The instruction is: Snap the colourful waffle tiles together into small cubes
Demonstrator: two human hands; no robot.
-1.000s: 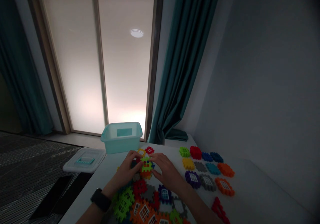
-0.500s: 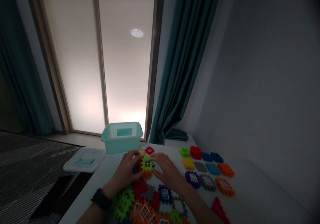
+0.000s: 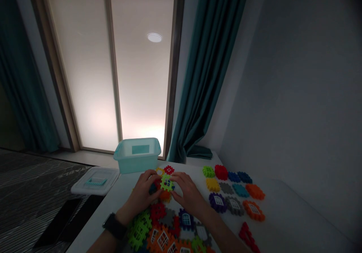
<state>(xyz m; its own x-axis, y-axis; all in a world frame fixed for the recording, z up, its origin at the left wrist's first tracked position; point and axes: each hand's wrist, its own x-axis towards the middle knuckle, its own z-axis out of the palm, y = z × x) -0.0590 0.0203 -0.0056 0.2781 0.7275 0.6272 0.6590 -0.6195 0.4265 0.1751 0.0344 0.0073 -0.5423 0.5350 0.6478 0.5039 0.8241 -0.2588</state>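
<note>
The blue-green tub point(image 3: 138, 164) stands at the far left end of the white table point(image 3: 113, 197). In front of the tub and a bit to its right, the left hand point(image 3: 144, 189) and the right hand point(image 3: 187, 193) hold a bright green piece point(image 3: 167, 183). Fingers of both hands are pinched on its bumpy sides, and its window faces up toward the person (a black watch point(image 3: 114, 226) sits on the left wrist).

The table's left edge runs from the tub toward the person, with a strip of white top between it and the left arm. A clear lid point(image 3: 96, 180) lies left of the tub, past that edge. By the tub's near right corner, a small red piece point(image 3: 169, 169) and a yellow piece point(image 3: 160, 171) leave the fingers little room. Far right of the tub, blocks point(image 3: 213, 184) sit in rows, and a wider white strip lies between them and the right hand. Nearer the person than the tub, a heap of pieces point(image 3: 168, 218) fills the space between the arms.
</note>
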